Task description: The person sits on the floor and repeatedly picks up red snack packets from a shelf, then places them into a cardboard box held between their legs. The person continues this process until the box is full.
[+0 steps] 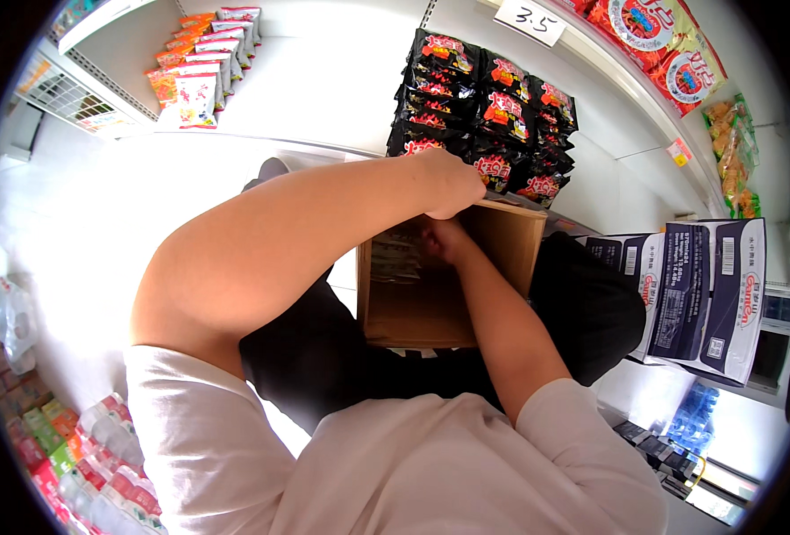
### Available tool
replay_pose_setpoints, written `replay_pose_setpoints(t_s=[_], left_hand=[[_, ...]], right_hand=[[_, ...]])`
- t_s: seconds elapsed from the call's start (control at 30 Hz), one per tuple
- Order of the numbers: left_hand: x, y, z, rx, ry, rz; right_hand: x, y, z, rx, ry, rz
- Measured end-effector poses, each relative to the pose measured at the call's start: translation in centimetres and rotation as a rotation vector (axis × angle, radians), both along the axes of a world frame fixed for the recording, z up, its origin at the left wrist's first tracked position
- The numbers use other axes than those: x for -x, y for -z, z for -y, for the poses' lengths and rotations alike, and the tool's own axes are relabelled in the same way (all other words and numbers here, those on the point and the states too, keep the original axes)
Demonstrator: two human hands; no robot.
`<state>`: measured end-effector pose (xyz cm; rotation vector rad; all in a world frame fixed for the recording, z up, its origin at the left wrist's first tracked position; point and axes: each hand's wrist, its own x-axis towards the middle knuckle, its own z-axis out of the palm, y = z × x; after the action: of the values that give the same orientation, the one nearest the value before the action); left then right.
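An open cardboard box [502,234] is held between my knees, its opening toward me. My left hand [453,183] reaches across to the far rim, its fingers closed at the edge and partly hidden behind it. Inside the box, my right hand [446,241] has its fingers curled near the far wall; whatever they hold is in shadow. Flat, shiny packets [395,259] lie stacked along the box's left side, just beside my right hand. Directly beyond the box, black bags of instant noodles [506,116] stand in several stacked rows on a white shelf [323,80].
Orange and white snack bags [200,71] stand at the shelf's far left. Red packs [649,45] and yellow-green snack bags [733,152] sit at upper right. Dark printed cartons [711,299] are right of my knee. Wrapped bottles [101,455] stand at lower left.
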<state>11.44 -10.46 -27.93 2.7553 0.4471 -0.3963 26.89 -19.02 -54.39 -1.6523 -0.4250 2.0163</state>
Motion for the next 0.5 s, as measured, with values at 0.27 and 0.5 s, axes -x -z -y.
replay_pose_setpoints(t_s=[0.27,0.5], left_hand=[[-0.3,-0.3,0.8,-0.028,-0.003,0.005],[-0.7,0.4,0.8,-0.066,-0.015,0.036]], right_hand=[[-0.1,4.3,-0.8,-0.45,-0.065,0.297],[1.7,7.6,2.3,-0.349,-0.067,0.062]])
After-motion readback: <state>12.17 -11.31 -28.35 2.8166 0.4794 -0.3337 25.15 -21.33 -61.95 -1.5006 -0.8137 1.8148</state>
